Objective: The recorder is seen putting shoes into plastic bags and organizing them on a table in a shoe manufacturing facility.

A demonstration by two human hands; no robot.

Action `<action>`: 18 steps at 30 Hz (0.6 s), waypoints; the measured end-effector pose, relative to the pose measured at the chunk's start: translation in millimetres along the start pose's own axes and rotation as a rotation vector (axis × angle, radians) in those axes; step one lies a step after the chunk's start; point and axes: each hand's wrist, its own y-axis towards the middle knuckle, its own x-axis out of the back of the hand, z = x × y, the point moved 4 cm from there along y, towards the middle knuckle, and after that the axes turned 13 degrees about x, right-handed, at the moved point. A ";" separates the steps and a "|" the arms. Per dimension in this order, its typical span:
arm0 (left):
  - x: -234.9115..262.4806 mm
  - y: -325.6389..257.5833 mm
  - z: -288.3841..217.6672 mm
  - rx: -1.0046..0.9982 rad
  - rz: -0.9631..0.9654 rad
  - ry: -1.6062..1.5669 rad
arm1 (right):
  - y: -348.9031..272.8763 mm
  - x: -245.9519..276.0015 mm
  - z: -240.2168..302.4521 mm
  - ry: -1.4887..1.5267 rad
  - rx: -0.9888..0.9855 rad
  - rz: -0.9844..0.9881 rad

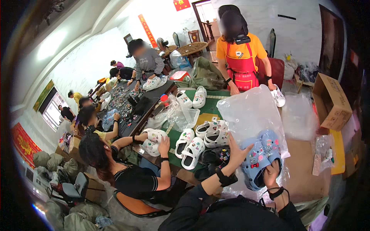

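Blue foam clogs (259, 161), a pair studded with small coloured charms, sit inside a large clear plastic bag (252, 111) that rises above them on the table (302, 165). Left of the clogs lie black clogs (212, 161) with charms, and beyond those several white charm-covered clogs (192, 148) on a green mat (208, 111). A brown cardboard box (331, 102) stands well to the right of the clogs. The bag's film drapes around the pair and veils part of it. The right hand (271, 173) is clamped on the heel end of the clogs, fingers tucked inside. The left hand (236, 152), fingers spread apart, presses the bag just beside their left flank.
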 end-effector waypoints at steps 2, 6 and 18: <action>-7.2 1.3 5.5 0.098 0.145 -0.353 | -12.6 -5.9 -10.1 -0.015 -0.039 -0.003; -18.9 -6.7 35.7 0.533 0.473 -0.617 | -24.2 -9.3 -14.8 -0.013 -0.138 -0.045; -27.4 -47.5 40.7 0.308 0.499 -0.079 | -72.6 -29.3 -43.8 -0.050 -0.473 0.027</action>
